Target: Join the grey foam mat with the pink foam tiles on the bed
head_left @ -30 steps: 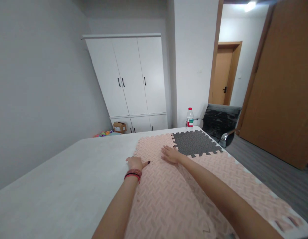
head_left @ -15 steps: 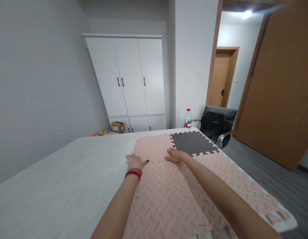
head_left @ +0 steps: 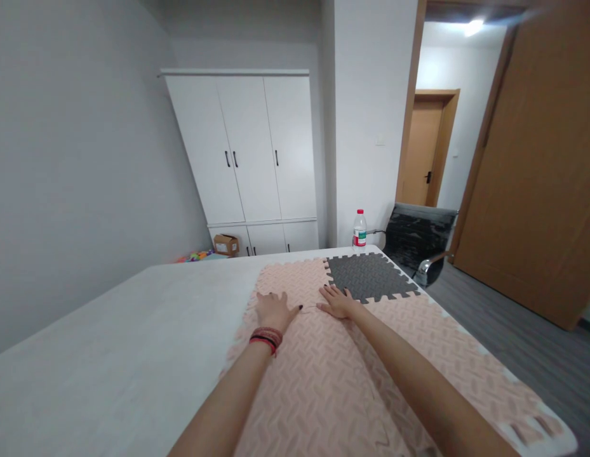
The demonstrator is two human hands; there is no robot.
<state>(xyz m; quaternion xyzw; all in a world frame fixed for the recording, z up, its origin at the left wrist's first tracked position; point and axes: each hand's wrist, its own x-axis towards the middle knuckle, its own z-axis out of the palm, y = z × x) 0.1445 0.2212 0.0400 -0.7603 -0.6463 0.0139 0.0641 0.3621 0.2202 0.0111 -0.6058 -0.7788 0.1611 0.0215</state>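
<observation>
Pink foam mat tiles [head_left: 318, 374] with a raised tread pattern lie on the white table, and a dark grey foam tile [head_left: 368, 274] joins them at the far right. My left hand [head_left: 274, 311], a red band at its wrist, rests palm down with fingers spread across the seam between the far and near pink tiles. On the same seam, further right, my right hand [head_left: 337, 302] lies flat, fingers stretched out close to the corner of the grey tile. Under my right forearm the near pink tile's edge looks raised over the pink tile beside it.
A bottle with a red cap [head_left: 360, 228] stands at the table's far edge. Behind it on the right is a black chair [head_left: 416, 238]. The white table top [head_left: 133, 355] stretches to the left. A cardboard box [head_left: 226, 244] sits before the white cabinet [head_left: 247, 152].
My left hand has moved right, from the left edge of the pink tiles onto their surface. My right hand has stayed nearly in place, its fingers slightly more spread.
</observation>
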